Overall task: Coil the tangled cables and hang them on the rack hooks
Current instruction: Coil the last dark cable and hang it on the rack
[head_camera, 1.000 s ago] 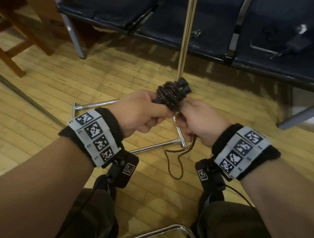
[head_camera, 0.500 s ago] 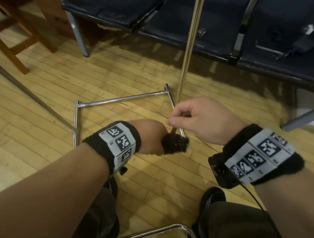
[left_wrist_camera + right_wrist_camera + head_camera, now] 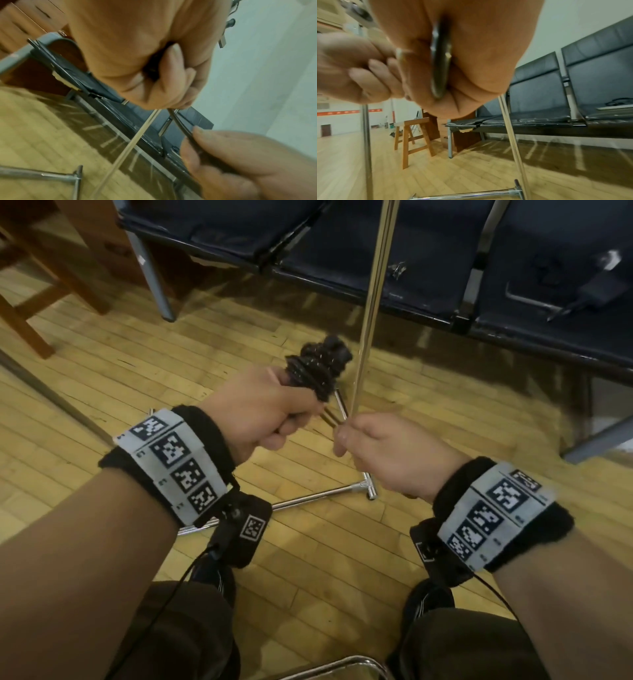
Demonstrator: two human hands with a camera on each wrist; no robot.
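Cable (image 3: 320, 368) apparently between both hands' fingers (image 3: 342, 436)

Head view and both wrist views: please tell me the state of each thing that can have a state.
cable bundle: wound tight, gripped in the left hand.
loose cable end: stretched between both hands, pinched by the right hand.
rack pole: upright on its floor base.
bench seats: unoccupied; small items lie on the right seat.
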